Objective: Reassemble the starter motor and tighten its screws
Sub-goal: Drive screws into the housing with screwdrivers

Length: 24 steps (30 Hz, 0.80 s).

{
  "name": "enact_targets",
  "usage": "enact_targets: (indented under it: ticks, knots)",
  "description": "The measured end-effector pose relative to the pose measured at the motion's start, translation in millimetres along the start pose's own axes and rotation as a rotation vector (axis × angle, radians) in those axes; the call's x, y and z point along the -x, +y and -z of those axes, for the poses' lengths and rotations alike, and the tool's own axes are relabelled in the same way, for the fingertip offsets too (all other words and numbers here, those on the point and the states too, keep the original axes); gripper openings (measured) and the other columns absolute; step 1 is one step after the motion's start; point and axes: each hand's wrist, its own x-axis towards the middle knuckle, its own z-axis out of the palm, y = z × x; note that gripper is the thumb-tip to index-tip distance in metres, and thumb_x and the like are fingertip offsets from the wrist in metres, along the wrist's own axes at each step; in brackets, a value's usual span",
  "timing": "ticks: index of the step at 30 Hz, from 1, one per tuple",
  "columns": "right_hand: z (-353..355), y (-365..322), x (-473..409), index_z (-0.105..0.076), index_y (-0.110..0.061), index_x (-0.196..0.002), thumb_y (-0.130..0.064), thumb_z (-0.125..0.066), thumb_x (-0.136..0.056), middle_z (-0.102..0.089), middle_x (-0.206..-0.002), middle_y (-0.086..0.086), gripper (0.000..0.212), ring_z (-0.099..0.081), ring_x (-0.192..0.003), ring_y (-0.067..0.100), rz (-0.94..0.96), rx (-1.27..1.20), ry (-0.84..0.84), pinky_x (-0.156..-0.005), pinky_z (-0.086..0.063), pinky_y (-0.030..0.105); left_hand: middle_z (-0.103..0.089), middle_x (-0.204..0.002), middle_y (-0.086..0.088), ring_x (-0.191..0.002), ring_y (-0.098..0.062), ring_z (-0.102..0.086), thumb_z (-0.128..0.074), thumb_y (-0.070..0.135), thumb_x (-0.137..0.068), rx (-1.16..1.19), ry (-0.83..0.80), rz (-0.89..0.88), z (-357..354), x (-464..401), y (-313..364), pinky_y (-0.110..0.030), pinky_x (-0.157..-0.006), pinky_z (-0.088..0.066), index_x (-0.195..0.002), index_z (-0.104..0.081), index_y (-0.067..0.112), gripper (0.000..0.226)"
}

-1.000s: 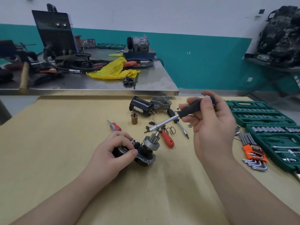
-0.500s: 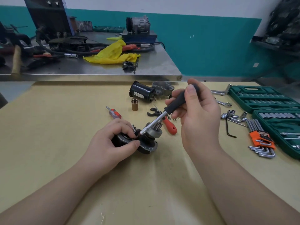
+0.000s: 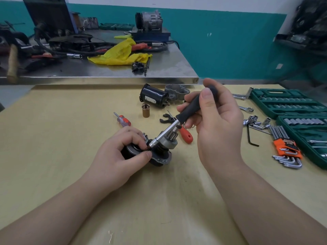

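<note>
A dark starter motor assembly with a silver pinion gear lies on the tan table. My left hand grips its left end, thumb and forefinger pinching near a small screw. My right hand holds a black-handled nut driver slanted down to the left. Its silver socket tip sits at the screw by my left fingertips. Behind lie the black motor housing, a grey cast end housing and a brass bushing.
A red-handled screwdriver and a small clear-and-red one lie near the work. Green socket cases, loose sockets and an orange hex-key set fill the right. A steel bench with clutter stands behind.
My right hand swung the driver down and left, bringing its tip from above the pinion onto the screw by my left fingers. The left hand kept its grip.
</note>
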Motion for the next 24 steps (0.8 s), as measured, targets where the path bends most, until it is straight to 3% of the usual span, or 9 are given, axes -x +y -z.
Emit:
enact_targets:
  ticks: [7,12,15,19,24]
  knots:
    - [-1.3,-5.4,3.6,-0.060,-0.020,-0.129,-0.021,-0.057,-0.105,-0.075,-0.094,0.005,0.024,-0.078,-0.080,0.027,0.051,0.036,-0.051,-0.050,-0.054,0.029,-0.067,-0.097,0.007,-0.102,-0.016,-0.066,-0.080,0.016,-0.074,-0.012,-0.008,-0.008,-0.9,2.4,4.3,-0.014,-0.085,-0.045,-0.074,-0.066,0.020,0.015]
    - [-3.0,-0.4,7.2,-0.061,-0.029,-0.125,-0.017,-0.069,-0.103,-0.075,-0.085,0.001,0.027,-0.078,-0.076,0.026,0.096,0.069,0.023,-0.047,-0.055,0.033,-0.067,-0.097,0.008,-0.102,-0.017,-0.066,-0.080,0.016,-0.074,-0.030,-0.008,-0.009,-1.0,2.4,4.7,-0.016,-0.085,-0.046,-0.074,-0.067,0.019,0.014]
    - [-0.9,3.4,7.8,-0.064,-0.027,-0.130,-0.023,-0.058,-0.106,-0.075,-0.090,0.004,0.025,-0.077,-0.078,0.028,0.051,0.001,0.034,-0.048,-0.053,0.033,-0.067,-0.097,0.009,-0.102,-0.016,-0.066,-0.080,0.016,-0.073,-0.035,-0.003,-0.020,-1.2,2.3,4.9,-0.015,-0.085,-0.045,-0.074,-0.065,0.021,0.015]
    - [5.3,3.1,8.0,-0.057,-0.022,-0.146,-0.012,-0.043,-0.104,-0.074,-0.106,0.016,0.046,-0.076,-0.085,0.034,0.013,-0.102,-0.039,-0.054,-0.054,0.032,-0.068,-0.097,0.008,-0.103,-0.015,-0.066,-0.079,0.015,-0.074,-0.034,0.001,-0.019,-1.3,1.7,4.4,-0.014,-0.085,-0.045,-0.074,-0.065,0.022,0.015]
    - [1.6,2.1,11.3,-0.057,-0.025,-0.139,-0.012,-0.055,-0.107,-0.075,-0.100,0.000,0.034,-0.077,-0.083,0.025,0.119,0.019,-0.051,-0.055,-0.056,0.030,-0.068,-0.097,0.008,-0.103,-0.015,-0.066,-0.079,0.015,-0.075,-0.034,0.001,-0.026,-0.7,1.8,3.3,-0.012,-0.084,-0.045,-0.074,-0.065,0.021,0.015]
